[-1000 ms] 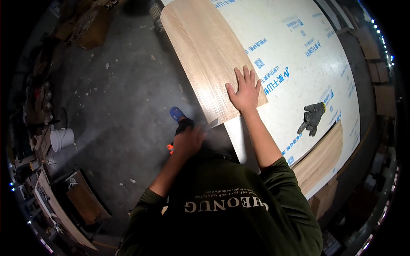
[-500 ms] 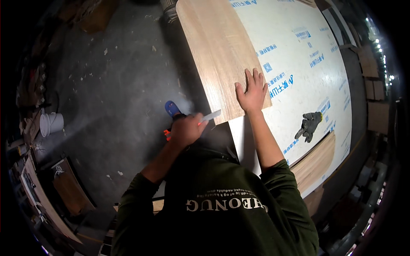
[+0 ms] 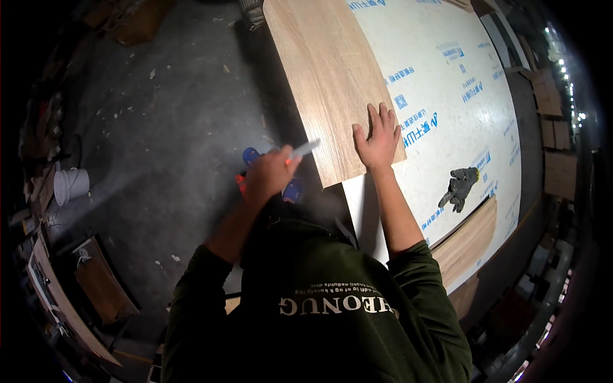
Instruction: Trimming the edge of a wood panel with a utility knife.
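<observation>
Oak-grain laminate panel (image 3: 332, 83), long with rounded corners, lies on a large white film-covered sheet (image 3: 447, 102) printed in blue; its near end sits just under the right hand (image 3: 378, 139), which is pressed flat on it, fingers spread, gripping nothing. Left hand (image 3: 268, 175) is closed around a slim white tool (image 3: 305, 149), its tip pointing at the panel's left near edge; kind of tool too blurred to tell. Below that hand, blue shapes with an orange bit (image 3: 290, 189), partly hidden.

Progress, as a judgement: the panel is positioned and held down; whether its edge is already worked cannot be told.

Count: one panel under hand, a second wood-grain piece (image 3: 469, 239) near right, one pair of dark gloves (image 3: 458, 188) on the sheet, one white bucket (image 3: 70, 185) far left on grey concrete floor (image 3: 166, 115).
</observation>
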{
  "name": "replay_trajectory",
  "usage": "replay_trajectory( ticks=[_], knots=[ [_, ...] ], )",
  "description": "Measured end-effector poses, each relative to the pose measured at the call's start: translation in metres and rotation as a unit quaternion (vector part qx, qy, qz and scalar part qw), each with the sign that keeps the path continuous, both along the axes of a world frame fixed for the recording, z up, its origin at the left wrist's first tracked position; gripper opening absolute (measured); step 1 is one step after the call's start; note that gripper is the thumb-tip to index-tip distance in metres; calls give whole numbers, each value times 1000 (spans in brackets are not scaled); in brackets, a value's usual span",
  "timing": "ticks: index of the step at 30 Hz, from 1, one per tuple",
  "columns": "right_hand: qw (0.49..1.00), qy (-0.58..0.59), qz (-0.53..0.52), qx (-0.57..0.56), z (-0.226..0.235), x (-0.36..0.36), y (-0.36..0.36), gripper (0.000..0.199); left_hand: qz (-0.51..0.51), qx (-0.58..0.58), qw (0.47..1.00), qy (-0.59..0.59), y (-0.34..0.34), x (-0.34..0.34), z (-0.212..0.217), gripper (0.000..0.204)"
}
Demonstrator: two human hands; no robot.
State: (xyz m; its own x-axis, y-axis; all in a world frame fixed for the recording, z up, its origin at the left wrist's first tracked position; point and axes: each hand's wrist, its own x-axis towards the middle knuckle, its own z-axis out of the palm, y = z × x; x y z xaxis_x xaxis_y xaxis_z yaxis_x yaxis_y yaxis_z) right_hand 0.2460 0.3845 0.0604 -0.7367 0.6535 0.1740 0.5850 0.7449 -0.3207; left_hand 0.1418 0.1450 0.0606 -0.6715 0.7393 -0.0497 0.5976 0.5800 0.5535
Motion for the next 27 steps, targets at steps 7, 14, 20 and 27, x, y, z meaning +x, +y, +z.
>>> replay_trajectory(
  ticks=[7, 14, 20, 27],
  knots=[
    [999, -47, -11, -4, -7, -5, -8, 73, 115, 43, 990, 63, 11, -40, -10, 25],
    [967, -199, 158, -34, 25, -23, -100, 92, 199, 145, 966, -74, -2, -40, -3, 31],
    [954, -206, 214, -41, 47, 41, -83, 88, 195, 148, 959, -140, -21, -29, -12, 31],
    [956, -174, 232, -40, 25, 59, -104, 69, 183, 80, 973, -116, -34, 5, -21, 30]
  ],
)
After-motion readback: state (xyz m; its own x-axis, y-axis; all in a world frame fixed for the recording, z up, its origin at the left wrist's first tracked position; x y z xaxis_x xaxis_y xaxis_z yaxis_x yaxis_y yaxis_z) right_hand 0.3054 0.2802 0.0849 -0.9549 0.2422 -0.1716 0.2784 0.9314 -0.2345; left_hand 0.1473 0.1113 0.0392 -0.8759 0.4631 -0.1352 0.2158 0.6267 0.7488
